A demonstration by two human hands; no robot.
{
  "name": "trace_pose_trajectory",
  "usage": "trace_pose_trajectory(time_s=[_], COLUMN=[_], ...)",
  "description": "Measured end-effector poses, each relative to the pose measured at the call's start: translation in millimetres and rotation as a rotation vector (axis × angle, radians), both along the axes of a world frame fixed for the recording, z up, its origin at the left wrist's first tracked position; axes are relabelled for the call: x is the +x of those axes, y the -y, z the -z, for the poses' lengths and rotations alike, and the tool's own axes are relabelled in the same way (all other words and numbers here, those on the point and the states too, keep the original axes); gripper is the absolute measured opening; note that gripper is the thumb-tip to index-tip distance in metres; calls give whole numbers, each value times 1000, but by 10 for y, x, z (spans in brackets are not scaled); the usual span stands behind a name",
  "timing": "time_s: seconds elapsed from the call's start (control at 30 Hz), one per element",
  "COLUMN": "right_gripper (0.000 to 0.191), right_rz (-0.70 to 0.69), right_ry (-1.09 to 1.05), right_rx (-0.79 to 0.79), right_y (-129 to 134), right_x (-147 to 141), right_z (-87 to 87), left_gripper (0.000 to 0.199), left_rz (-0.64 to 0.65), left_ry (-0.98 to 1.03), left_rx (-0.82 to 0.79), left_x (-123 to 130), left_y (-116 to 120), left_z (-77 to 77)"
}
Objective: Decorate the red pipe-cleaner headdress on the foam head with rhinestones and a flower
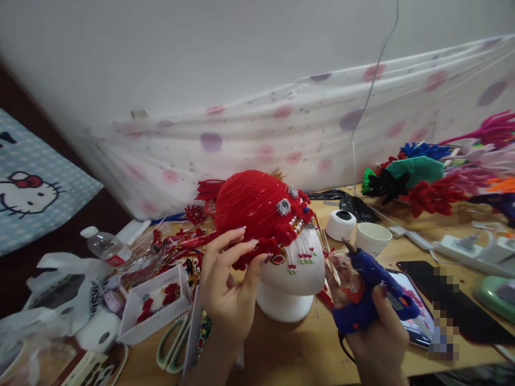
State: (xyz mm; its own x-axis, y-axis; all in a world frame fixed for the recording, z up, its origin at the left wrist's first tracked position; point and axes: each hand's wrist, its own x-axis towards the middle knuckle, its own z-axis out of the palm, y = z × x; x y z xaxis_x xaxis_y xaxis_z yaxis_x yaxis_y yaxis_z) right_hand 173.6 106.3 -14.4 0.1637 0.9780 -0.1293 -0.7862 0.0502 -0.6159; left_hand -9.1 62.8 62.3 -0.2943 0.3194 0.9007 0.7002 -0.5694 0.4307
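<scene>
A red pleated headdress [251, 201] covers a white foam mannequin head [300, 262]. Fuzzy red flowers [285, 234], silver rhinestone pieces [284, 207] and hanging strings of pearl beads [308, 246] trim its front edge. My left hand [229, 284] is at the lower left side of the headdress, fingers bent and apart, thumb tip close to the red trim; I cannot tell whether it presses on it. My right hand [380, 335] grips a blue hot glue gun [364, 300], its nozzle pointing up and left, to the right of the mannequin head and apart from it.
On the left are a white box of ornaments [155, 305], scissors [173, 346], a plastic bottle [107, 246] and plastic bags [68, 279]. On the right are a thread cone [340, 224], paper cup [373, 238], phone [414, 308], power strip [466, 252] and fuzzy flowers [434, 195].
</scene>
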Motion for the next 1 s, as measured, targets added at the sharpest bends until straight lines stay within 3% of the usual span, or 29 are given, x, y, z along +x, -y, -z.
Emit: trace_pose_trajectory(time_s=[0.43,0.6,1.0], right_gripper=[45,44,45], right_rz=[7,-9,11], right_ry=[-18,-18,-14], right_rx=[-54,-49,-50], right_y=[17,34,22], right_x=[-11,-11,11], right_z=[-50,-64,-48], left_gripper=[18,70,63], left_rz=[49,208,138], left_ry=[29,-30,2], left_rx=[72,-96,-112], left_x=[-59,-173,-154], left_y=[-39,-70,-106], left_z=[-35,-8,-30])
